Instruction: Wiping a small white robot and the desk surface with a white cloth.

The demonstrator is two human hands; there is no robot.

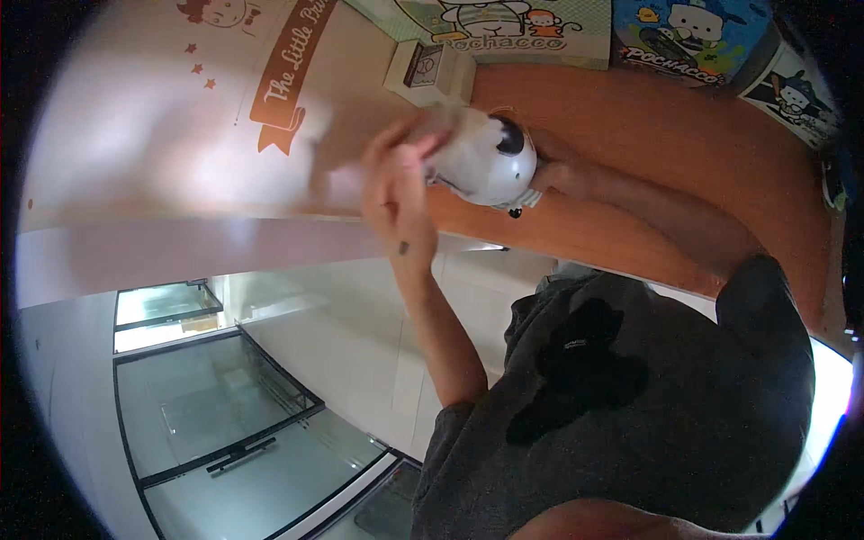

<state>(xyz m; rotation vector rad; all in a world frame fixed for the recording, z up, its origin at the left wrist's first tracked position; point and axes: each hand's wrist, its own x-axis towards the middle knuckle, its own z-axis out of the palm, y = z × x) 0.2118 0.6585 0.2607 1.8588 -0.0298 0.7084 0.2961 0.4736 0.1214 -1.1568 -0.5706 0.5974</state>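
1. Near, at right: dark grey shirt [702,405] with a black shape on its front.
2. Beyond, on the left: left hand [400,189], motion-blurred, fingers loosely bent and partly spread close beside the white figure [495,166]; impossible to tell whether touching or holding anything.
3. Between both hands, over the brown surface [648,144]: the white, rounded figure with a black patch.
4. At its right side: right hand [551,168], holding it, fingers mostly hidden, exact curl unclear.
5. Far: small white box [457,83], left; blue box [688,58], right.

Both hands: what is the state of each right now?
Left hand: blurred; whether it holds anything cannot be told.
Right hand: holding the white figurine.
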